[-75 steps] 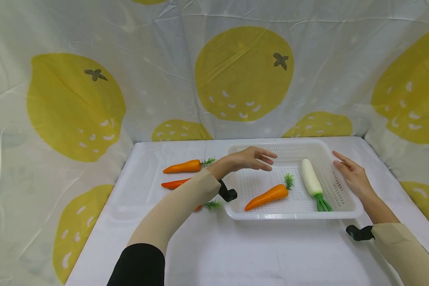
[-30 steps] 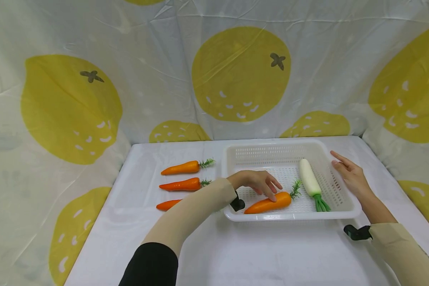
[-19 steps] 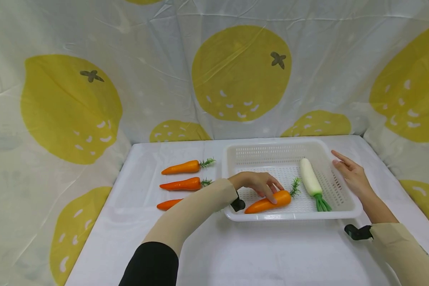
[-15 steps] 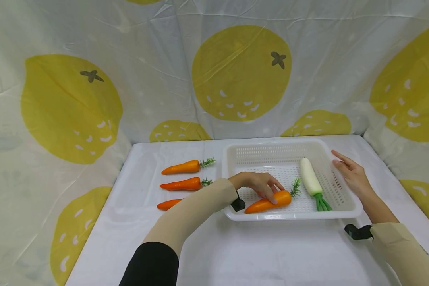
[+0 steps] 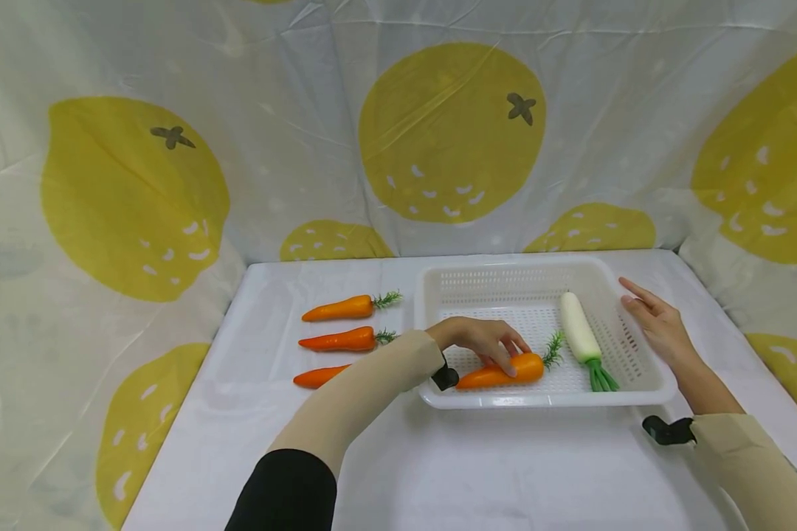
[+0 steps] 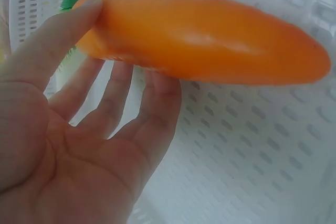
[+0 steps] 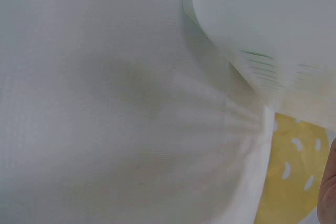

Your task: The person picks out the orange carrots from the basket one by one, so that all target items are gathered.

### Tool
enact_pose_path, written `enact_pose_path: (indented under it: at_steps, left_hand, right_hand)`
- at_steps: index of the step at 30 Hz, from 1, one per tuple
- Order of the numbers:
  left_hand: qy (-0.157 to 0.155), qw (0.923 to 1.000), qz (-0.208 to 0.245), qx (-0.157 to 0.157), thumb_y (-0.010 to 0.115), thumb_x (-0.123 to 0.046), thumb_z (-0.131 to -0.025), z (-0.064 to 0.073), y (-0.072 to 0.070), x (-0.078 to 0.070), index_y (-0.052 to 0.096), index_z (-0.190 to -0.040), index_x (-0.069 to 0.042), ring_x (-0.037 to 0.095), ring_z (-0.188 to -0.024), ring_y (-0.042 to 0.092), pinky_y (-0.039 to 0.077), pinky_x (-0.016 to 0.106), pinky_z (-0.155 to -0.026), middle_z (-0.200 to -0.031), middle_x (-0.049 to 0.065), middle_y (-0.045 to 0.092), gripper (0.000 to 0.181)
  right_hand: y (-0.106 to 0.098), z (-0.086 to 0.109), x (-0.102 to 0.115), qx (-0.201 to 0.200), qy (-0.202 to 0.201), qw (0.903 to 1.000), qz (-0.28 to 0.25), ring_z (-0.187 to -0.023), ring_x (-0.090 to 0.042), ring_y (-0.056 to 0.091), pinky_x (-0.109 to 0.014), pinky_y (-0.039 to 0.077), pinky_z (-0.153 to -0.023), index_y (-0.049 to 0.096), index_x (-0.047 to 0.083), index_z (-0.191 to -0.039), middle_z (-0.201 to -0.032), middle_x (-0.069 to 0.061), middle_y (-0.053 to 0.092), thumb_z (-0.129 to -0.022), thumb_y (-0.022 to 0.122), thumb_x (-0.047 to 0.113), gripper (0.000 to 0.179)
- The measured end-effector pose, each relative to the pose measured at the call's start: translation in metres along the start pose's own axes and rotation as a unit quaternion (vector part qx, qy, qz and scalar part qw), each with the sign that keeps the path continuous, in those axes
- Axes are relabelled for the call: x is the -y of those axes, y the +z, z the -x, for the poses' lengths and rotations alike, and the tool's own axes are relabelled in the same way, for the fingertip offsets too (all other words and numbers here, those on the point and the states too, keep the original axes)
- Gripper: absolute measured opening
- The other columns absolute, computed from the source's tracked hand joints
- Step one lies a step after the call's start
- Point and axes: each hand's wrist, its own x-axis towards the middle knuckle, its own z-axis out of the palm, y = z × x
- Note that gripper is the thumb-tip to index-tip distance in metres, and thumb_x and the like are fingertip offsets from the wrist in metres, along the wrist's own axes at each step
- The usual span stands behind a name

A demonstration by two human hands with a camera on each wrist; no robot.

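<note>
In the head view my left hand (image 5: pixel 481 339) reaches into a white perforated basket (image 5: pixel 544 400) and pinches an orange carrot (image 5: pixel 514 369) near its leafy end. The left wrist view has the thumb on one side of the carrot (image 6: pixel 205 35) and the fingers against the other. To its right a white radish (image 5: pixel 578 328) with green stalks lies in the basket. My right hand (image 5: pixel 660 324) is at the basket's right side, fingers fairly straight; whether it presses the wall is unclear. Only a sliver of that hand (image 7: pixel 328 187) enters the right wrist view.
Left of the basket, an upper carrot (image 5: pixel 339 309), a middle carrot (image 5: pixel 339 339) and a lower carrot (image 5: pixel 320 377) lie on the white-covered table (image 5: pixel 478 472). My left sleeve (image 5: pixel 365 391) partly covers the lower one. A lemon-print curtain (image 5: pixel 452 133) stands behind.
Over the earlier frames my left hand has come down from above the basket onto the carrot and taken hold of it. The carrot has turned slightly. My right hand has stayed beside the basket.
</note>
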Motion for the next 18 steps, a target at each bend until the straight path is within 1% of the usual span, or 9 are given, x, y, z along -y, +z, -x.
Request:
enact_pose_path:
  at_steps: [5, 9, 14, 18]
  left_hand:
    - [-0.001, 1.0, -0.007, -0.007, 0.078, -0.012, -0.086, 0.0009, -0.0013, -0.0019, 0.059, -0.139, -0.011, 0.011, -0.1, 0.061, 0.054, 0.023, -0.081, -0.123, 0.004, 0.062, 0.056]
    - [0.006, 0.9999, -0.007, -0.013, 0.078, -0.011, -0.086, 0.0016, -0.0023, -0.0016, 0.059, -0.139, -0.01, 0.011, -0.101, 0.06, 0.053, 0.023, -0.081, -0.123, 0.004, 0.062, 0.056]
    - [0.03, 0.9995, -0.002, -0.012, 0.076, -0.012, -0.087, 0.0009, -0.0043, -0.0001, 0.057, -0.141, -0.011, 0.01, -0.102, 0.06, 0.052, 0.023, -0.078, -0.122, 0.002, 0.062, 0.058]
    - [0.051, 0.9986, -0.005, -0.013, 0.075, -0.012, -0.088, 0.0026, -0.0051, -0.0026, 0.055, -0.143, -0.011, 0.01, -0.103, 0.059, 0.051, 0.023, -0.075, -0.125, 0.003, 0.062, 0.059]
  right_hand:
    - [0.0007, 0.0006, 0.0038, 0.003, 0.0, 0.9999, -0.011, -0.072, 0.004, 0.057, -0.01, 0.047, -0.06, 0.056, 0.028, -0.144, -0.083, 0.018, 0.064, -0.103, 0.056, 0.014, 0.043]
    - [0.0015, 0.0014, 0.0066, 0.007, 0.003, 0.9998, -0.017, -0.071, 0.004, 0.058, -0.01, 0.047, -0.06, 0.056, 0.028, -0.144, -0.083, 0.017, 0.064, -0.104, 0.055, 0.013, 0.043]
    - [0.0017, 0.0015, 0.0061, 0.004, 0.002, 0.9999, -0.012, -0.072, 0.004, 0.057, -0.01, 0.047, -0.06, 0.056, 0.027, -0.144, -0.083, 0.018, 0.064, -0.103, 0.056, 0.013, 0.043]
    - [0.0014, 0.0016, 0.0038, 0.003, 0.002, 0.9999, -0.009, -0.072, 0.005, 0.056, -0.01, 0.046, -0.06, 0.056, 0.027, -0.144, -0.083, 0.018, 0.064, -0.103, 0.056, 0.013, 0.043]
